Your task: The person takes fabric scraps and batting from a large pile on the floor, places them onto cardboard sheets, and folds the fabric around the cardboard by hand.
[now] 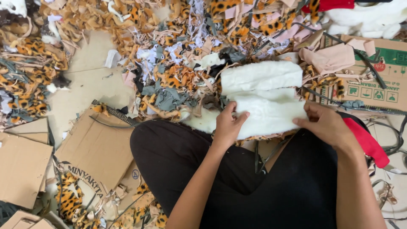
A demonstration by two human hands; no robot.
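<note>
Item: white fleece piece (265,99), soft pile, lying across your lap and knees, its far edge over the scrap heap (178,63).

Left hand (227,127): closed on the near left edge of the fleece, thumb on top, fingers underneath.

Right hand (324,123): pinching the near right edge, fingers curled over the cloth.

Condition: a shallow fold runs across the middle of the piece; leopard-print fabric shows just under its near edge.

Handling note: keep both grips at the corners and the tension even, so the pile lies flat and the fold smooths out. Lift clear of the scraps so that none cling to the fleece.

Surroundings: flattened cardboard (95,148) on the floor at your left; printed carton (373,76) at your right; red cloth (366,140) beside your right wrist; leopard-print offcuts (29,80) well apart at far left.
</note>
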